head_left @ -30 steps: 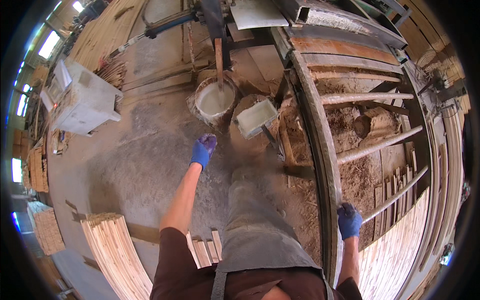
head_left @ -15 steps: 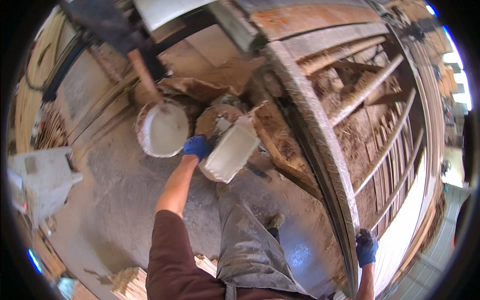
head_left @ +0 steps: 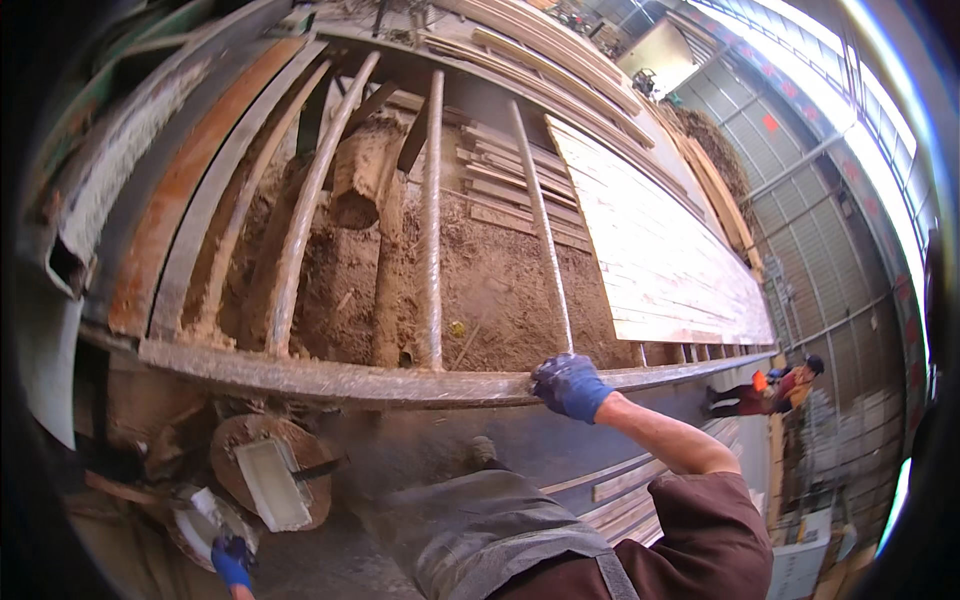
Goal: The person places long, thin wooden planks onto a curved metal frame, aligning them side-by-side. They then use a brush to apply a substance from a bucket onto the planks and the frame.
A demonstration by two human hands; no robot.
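Observation:
My right hand (head_left: pixel 570 388), in a blue glove with worn, greyish fingers, is closed over the long frame rail (head_left: pixel 420 386), beside the end of a round metal bar (head_left: pixel 540 225). My left hand (head_left: pixel 230 560), also blue-gloved, is low at the left by the rim of a round bucket (head_left: pixel 188 535) holding white stuff. Its fingers look curled, but what they hold is hard to make out. Next to the bucket, a rectangular white-coated tray (head_left: pixel 273 485) lies on a round brown stand (head_left: pixel 225 445). A wooden stick (head_left: pixel 120 488) reaches toward the bucket.
Within the frame, several bars span brown debris, a log (head_left: pixel 357 185) and stacked wood strips (head_left: pixel 520 185). A pale joined-board panel (head_left: pixel 665 250) lies on the frame at right. More planks (head_left: pixel 625 500) lie below the rail. Another person (head_left: pixel 780 388) stands far right.
My view has swung right, so the frame now spans the middle and the bucket and tray sit at lower left. My left hand went from beside the tray to the bucket; my right stays on the rail.

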